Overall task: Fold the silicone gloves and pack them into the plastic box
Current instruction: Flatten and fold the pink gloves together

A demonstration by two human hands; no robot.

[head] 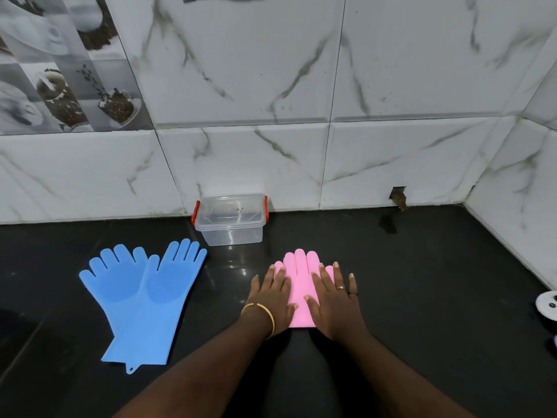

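Note:
A folded pink silicone glove [300, 279] lies on the black counter, fingers pointing to the wall. My left hand [272, 298] presses flat on its left side and my right hand [334, 300] presses flat on its right side, fingers spread. Two blue silicone gloves [141, 294] lie flat and overlapping at the left, unfolded, fingers toward the wall. The clear plastic box [230, 220] with red clips stands against the wall behind them, its lid on top.
The black counter [422, 282] meets marble-tiled walls at the back and right. A white round object [548, 304] sits at the right edge. A small hole [398, 198] shows in the back wall tile.

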